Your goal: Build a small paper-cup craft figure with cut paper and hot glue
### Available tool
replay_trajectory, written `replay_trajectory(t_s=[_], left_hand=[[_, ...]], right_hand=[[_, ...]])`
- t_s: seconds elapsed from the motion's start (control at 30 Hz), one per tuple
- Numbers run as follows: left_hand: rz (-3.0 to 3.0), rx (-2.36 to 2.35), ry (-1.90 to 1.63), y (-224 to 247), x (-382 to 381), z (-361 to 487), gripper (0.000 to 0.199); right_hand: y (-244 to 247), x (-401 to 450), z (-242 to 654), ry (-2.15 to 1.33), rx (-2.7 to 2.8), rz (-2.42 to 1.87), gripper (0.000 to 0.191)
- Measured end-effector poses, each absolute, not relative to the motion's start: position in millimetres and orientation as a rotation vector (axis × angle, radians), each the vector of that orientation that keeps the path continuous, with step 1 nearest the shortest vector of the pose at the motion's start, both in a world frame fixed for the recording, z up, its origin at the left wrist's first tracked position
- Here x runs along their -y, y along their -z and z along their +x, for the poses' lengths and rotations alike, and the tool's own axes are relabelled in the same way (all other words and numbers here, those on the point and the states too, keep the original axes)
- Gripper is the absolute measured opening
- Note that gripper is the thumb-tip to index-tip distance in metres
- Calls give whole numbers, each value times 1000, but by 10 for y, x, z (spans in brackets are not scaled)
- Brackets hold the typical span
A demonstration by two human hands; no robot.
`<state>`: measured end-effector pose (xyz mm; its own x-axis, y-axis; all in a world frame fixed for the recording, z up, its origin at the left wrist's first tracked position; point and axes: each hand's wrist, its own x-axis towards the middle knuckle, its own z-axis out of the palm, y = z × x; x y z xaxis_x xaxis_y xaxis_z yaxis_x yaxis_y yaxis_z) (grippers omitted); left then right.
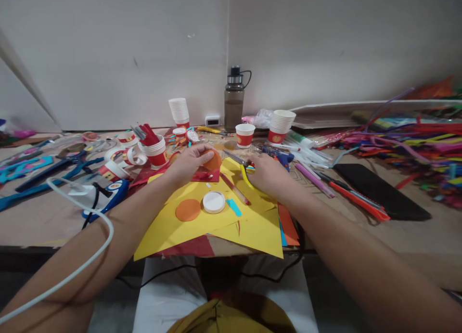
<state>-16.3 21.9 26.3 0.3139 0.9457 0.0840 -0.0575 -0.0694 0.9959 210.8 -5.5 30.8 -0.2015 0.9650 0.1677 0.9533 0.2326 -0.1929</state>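
Yellow-handled scissors (245,175) with grey blades point towards a thin, round-edged piece of orange paper (213,161), both above the far part of a yellow sheet (164,236). On the sheet lie an orange disc (188,210), a round white piece (213,202) and, between the hands, a red pen (235,189). The right hand (266,174) curls round the scissors' handles; the left hand (191,160), nearly closed, pinches the orange paper.

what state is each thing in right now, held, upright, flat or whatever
left hand, closed on an orange disc
right hand, gripping scissors; blade opening unclear
bottle, upright, lid on, partly filled
single paper cup, upright
right cup stack, nested, rims up
second orange disc, flat on yellow sheet
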Motion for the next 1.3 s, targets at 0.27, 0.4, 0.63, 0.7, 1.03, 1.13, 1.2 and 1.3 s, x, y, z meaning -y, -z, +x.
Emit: replay_trajectory(t_s=[0.27,0.4,0.63,0.7,1.03,1.13,1.2,1.3], left_hand=[[1390,-863,-1111,-291,-175,-137,28],[1416,-875,-1166,-292,-208,-169,27],[1419,-885,-1212,-354,-191,-184,23],[1436,-895,-1202,-363,-191,-189,22],[1482,-1048,-1039,-292,-200,-168,22],[1599,-1076,-997,-281,-204,-175,22],[1661,-1070,-975,-282,-206,-181,25],[1713,-1046,-916,-287,-190,-172,29]], right_hand=[[-308,56,2101,-214,2178,-1487,36],[-354,75,2055,-362,2161,-1274,50],[-412,195,2029,-417,2231,-1239,62],[-416,183,2027,-371,2234,-1246,62],[-311,105,2124,-104,2166,-1853,41],[-288,92,2138,-48,2196,-1892,43],[-287,84,2131,-31,2214,-1895,45],[-312,88,2113,-31,2257,-1901,45]])
